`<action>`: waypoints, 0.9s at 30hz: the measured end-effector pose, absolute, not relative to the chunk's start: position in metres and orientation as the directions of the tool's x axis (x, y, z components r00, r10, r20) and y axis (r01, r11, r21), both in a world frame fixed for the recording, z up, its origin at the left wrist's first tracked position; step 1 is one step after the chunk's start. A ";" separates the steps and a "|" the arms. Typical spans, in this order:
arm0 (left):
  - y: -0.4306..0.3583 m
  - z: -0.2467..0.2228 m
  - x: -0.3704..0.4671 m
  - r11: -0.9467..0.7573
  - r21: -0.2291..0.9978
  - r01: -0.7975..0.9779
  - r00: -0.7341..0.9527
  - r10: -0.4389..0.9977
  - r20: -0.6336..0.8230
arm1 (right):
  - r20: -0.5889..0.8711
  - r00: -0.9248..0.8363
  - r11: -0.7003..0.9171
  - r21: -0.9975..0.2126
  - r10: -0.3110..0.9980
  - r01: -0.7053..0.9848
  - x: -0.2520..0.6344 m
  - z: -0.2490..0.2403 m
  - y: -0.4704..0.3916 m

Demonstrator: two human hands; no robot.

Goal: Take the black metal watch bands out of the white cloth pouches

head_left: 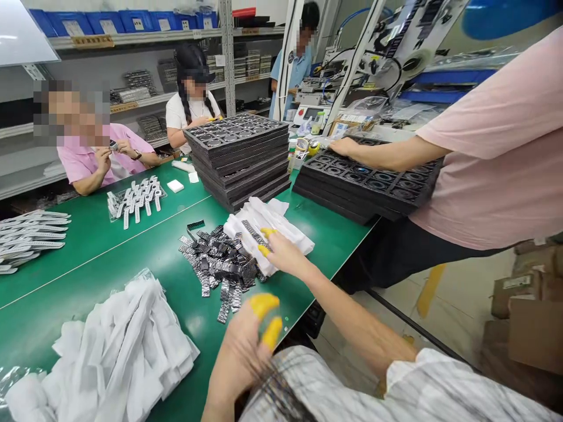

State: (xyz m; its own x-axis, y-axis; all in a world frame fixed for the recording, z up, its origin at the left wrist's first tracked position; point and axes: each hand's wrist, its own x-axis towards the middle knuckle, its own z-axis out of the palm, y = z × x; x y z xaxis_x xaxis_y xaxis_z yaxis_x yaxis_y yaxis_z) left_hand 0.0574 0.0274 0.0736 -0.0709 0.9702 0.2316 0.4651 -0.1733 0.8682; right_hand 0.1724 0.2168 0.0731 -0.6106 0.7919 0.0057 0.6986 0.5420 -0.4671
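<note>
My right hand (288, 253), with yellow finger cots on two fingertips, reaches over a stack of white soft sleeves (281, 220). Its fingers close around a dark metal watch band (254, 233) lying on that stack. Nearer to me, my left hand (241, 340) is raised off the table edge and smeared by motion. Its two yellow-capped fingertips stand apart, with nothing visible between them. Dark blurred streaks cross below it; I cannot make out what they are. Left of the stack lies a loose heap of dark metal watch bands (220, 258).
White sleeves (118, 357) pile up at front left on the green table (145, 252). White straps (138, 196) lie farther back. Tall black foam trays (246, 158) stand behind the bands. At right, a co-worker's arm (387, 155) reaches over more trays (352, 193). Other people sit opposite.
</note>
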 end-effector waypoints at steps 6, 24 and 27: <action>0.172 0.071 0.035 0.105 0.633 0.767 -0.254 0.956 0.149 | -0.069 -0.464 0.424 -0.309 0.883 0.851 0.165 0.060 0.211; 0.216 0.024 -0.046 0.056 0.989 0.139 -0.436 0.900 0.010 | 0.036 -0.813 0.695 -0.540 0.582 0.474 0.132 0.068 0.224; 0.200 0.036 -0.075 0.037 0.999 0.018 -0.501 0.865 -0.023 | 0.072 -0.906 0.810 -0.482 0.417 0.335 0.128 0.072 0.227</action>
State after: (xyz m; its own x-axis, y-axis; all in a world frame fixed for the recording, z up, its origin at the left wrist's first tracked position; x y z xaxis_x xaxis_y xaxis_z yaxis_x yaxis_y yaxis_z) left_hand -0.0748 0.2002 0.0357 -0.5007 0.8653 -0.0230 0.0183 0.0371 0.9991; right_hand 0.1275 0.2267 0.0720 -0.9060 0.4171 0.0718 0.3347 0.8100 -0.4816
